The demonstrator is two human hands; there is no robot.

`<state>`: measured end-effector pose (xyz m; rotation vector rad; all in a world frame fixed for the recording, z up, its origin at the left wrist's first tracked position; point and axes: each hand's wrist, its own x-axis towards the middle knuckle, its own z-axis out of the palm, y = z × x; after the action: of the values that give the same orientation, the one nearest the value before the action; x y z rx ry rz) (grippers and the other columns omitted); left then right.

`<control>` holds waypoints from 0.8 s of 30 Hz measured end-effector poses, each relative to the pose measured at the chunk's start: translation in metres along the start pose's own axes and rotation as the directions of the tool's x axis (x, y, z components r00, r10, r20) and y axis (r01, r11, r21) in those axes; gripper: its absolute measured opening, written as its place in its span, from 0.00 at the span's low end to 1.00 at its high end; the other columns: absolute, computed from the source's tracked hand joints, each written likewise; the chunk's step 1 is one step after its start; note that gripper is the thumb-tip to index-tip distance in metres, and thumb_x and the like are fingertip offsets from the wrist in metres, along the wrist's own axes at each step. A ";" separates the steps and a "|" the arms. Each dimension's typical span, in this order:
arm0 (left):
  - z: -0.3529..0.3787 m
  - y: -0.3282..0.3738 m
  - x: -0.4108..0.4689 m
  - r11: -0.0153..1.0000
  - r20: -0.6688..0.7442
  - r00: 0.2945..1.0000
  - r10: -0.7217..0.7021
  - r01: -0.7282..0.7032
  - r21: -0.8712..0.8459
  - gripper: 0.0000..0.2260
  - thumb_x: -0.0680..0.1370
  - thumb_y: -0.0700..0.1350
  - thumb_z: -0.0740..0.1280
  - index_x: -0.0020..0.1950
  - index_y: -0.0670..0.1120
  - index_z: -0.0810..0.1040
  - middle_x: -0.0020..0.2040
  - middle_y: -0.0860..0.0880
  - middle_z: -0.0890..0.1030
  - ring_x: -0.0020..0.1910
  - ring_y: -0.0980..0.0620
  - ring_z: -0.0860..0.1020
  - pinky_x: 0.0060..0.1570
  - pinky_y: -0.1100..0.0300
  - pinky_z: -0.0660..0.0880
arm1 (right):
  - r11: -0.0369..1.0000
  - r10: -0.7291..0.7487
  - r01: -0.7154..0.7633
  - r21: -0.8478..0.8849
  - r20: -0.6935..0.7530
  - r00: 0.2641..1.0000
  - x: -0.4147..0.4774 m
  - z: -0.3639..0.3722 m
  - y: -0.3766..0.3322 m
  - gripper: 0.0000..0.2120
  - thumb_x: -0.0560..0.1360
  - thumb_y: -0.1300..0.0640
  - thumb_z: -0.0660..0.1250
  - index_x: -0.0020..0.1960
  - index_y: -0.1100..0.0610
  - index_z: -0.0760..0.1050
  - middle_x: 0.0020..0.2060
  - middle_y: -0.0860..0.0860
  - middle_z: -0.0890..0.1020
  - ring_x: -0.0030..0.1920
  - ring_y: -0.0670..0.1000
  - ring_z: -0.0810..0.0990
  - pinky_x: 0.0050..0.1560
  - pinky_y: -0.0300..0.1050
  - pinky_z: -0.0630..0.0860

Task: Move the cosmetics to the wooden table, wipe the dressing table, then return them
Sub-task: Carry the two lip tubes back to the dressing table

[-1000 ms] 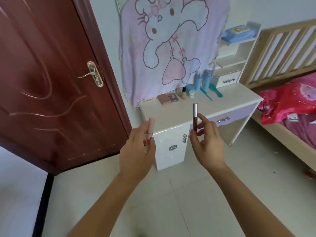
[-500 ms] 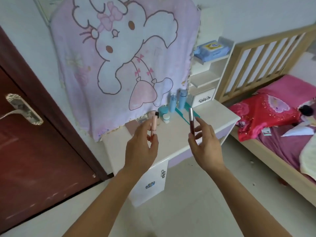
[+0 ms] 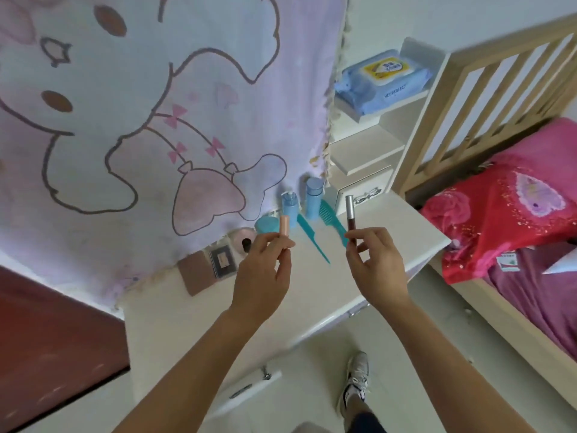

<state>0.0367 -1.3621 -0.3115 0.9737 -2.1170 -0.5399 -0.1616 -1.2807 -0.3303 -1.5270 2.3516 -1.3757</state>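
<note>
Pink and slim, a lipstick tube (image 3: 284, 225) stands upright in our left hand (image 3: 262, 273), pinched near its base between thumb and fingers (image 3: 282, 245). Our right hand (image 3: 376, 267) grips a dark red lip gloss with a silver cap (image 3: 350, 214) the same way, low on the barrel, cap up. Holding both by the bottom end keeps them vertical and, we judge, ready to be stood on the white desk (image 3: 312, 295) that lies directly under both hands.

Beyond our fingertips, against the hanging cartoon cloth (image 3: 140, 120), the other cosmetics are lined up along the back edge: two blue bottles (image 3: 313, 198), a teal jar (image 3: 267, 225) just behind the left fingers, a pink round container (image 3: 240, 240), and two flat compacts (image 3: 207, 267) to the left of that hand. Two teal combs (image 3: 312, 242) lie between our two hands. Since these already sit on the desk and its front is bare, we judge that we are in the returning stage, with these two tubes among the last to go back.

Up and to the right of the right fingers, a blue pack of wipes (image 3: 384, 82) rests on a shelf; its side reads "HEY PERFECT", while the yellow label on top is too small to read. A bed with a red pillow (image 3: 505, 220) lies further right.
</note>
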 end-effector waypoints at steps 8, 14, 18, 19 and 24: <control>0.106 -0.030 0.084 0.922 0.030 0.923 -0.384 0.382 0.055 0.11 0.80 0.42 0.64 0.62 0.51 0.77 0.55 0.54 0.76 0.45 0.56 0.77 0.48 0.52 0.79 | 0.999 -0.035 0.023 0.039 0.337 0.941 0.133 0.053 0.099 0.07 0.77 0.57 0.67 0.54 0.50 0.79 0.51 0.47 0.78 0.39 0.44 0.79 0.39 0.38 0.75; 0.174 -0.054 0.086 0.732 0.145 0.721 -0.678 0.680 0.043 0.22 0.80 0.46 0.64 0.73 0.56 0.66 0.53 0.56 0.78 0.40 0.61 0.79 0.43 0.58 0.77 | 0.997 0.063 -0.077 0.000 0.565 0.823 0.157 0.100 0.155 0.08 0.78 0.57 0.67 0.56 0.50 0.79 0.53 0.48 0.77 0.39 0.45 0.78 0.47 0.43 0.78; 0.212 -0.088 0.080 0.601 0.226 0.572 -0.789 0.795 0.086 0.22 0.79 0.46 0.65 0.72 0.53 0.65 0.53 0.56 0.79 0.37 0.62 0.78 0.34 0.69 0.69 | 0.991 0.133 -0.120 -0.064 0.650 0.749 0.145 0.131 0.183 0.09 0.78 0.57 0.67 0.57 0.51 0.79 0.53 0.51 0.77 0.39 0.48 0.78 0.48 0.48 0.79; 0.220 -0.095 0.080 0.587 0.234 0.554 -0.799 0.803 0.101 0.22 0.79 0.45 0.65 0.72 0.52 0.65 0.53 0.55 0.79 0.38 0.60 0.79 0.34 0.68 0.69 | 0.989 0.145 -0.121 -0.083 0.667 0.731 0.142 0.137 0.189 0.09 0.78 0.58 0.67 0.57 0.52 0.79 0.52 0.52 0.77 0.39 0.50 0.79 0.48 0.49 0.79; 0.247 -0.122 0.078 0.554 0.204 0.522 -0.828 0.816 0.162 0.20 0.80 0.44 0.63 0.71 0.49 0.67 0.55 0.49 0.80 0.48 0.48 0.79 0.51 0.53 0.77 | 0.979 0.202 -0.113 -0.170 0.724 0.660 0.130 0.165 0.207 0.09 0.79 0.56 0.65 0.58 0.52 0.78 0.54 0.53 0.77 0.43 0.54 0.81 0.51 0.53 0.80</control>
<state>-0.1295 -1.4821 -0.5117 2.0627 -1.7442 -1.1374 -0.3065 -1.4582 -0.5162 -1.4625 1.9622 -0.4229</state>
